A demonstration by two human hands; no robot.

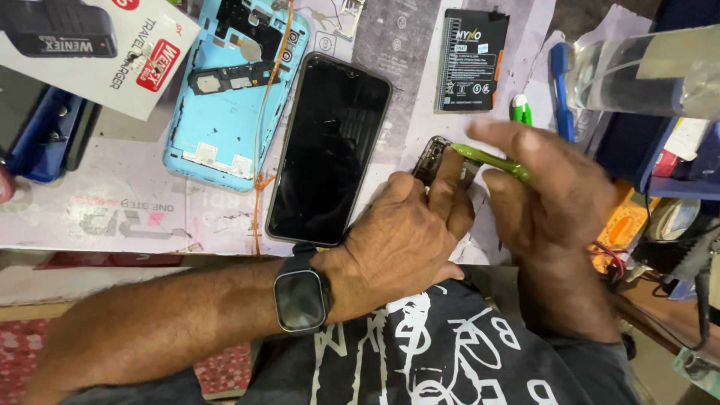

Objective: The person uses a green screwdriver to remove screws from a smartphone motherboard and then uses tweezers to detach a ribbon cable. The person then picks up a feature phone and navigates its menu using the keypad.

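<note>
Nearest, the left hand [409, 225], a dark square smartwatch [301, 298] on its wrist, lies palm-down with fingers curled shut over a small dark phone part with metal edges [435, 161], pinning it flat to the table at centre right. Just right of it, the right hand [551, 184] pinches a slim green-handled tool [491, 159] between thumb and forefinger; its tip points left and meets the pinned part beside the left forefinger. I cannot tell what kind of tip the tool has.

Judgement on the step: keep the left fingers pressing close beside the contact point so the part cannot skate, hold the tool low and shallow, and apply light, steady force; a slip would run toward the left fingertips.

Left of the hands, a black glass phone screen [330, 146] lies face up. Farther left rests a light blue plastic phone back shell [225, 105], inner side up, an orange wire [262, 120] trailing across it. At far right of centre lies a flat black battery [471, 60]; at far left, a white printed carton [112, 52].

Surface: a worn, pale printed work mat [112, 217], scuffed and stained. The room beyond is out of view; cluttered tools crowd the right edge.
</note>
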